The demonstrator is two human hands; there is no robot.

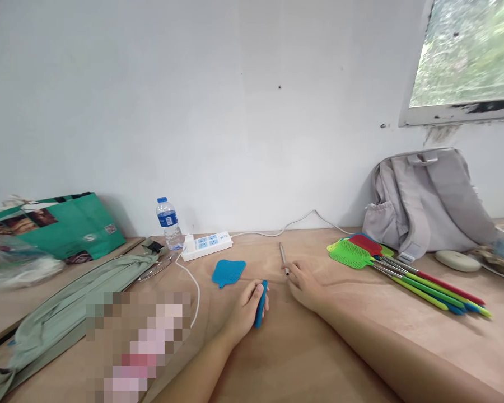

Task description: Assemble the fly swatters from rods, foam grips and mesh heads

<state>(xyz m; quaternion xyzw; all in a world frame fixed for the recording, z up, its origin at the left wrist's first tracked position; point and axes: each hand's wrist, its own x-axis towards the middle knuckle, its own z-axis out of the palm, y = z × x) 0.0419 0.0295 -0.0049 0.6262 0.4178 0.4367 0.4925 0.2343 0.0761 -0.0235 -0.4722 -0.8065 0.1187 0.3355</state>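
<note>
My left hand [247, 305] is wrapped round a blue fly swatter handle [260, 310], held above the wooden table. Just beyond it lies a flat blue fly swatter head [229, 272], detached, with a short stub pointing towards me. At the table's middle, a thin silver metal rod [283, 256] points away from me. My right hand [306, 285] has its thumb and fingertips at the rod's near end, pinching it. To the right rests a pile of assembled fly swatters, with a green head [348, 253], a red head [365, 244] and coloured handles [441, 294].
A white power strip [207, 246] and a water bottle [168, 224] stand near the wall. On the left are a green bag [71, 226], a folded grey-green cloth item [84, 296] and a blurred patch. At right sit a grey backpack [428, 201] and a round beige object [457, 261].
</note>
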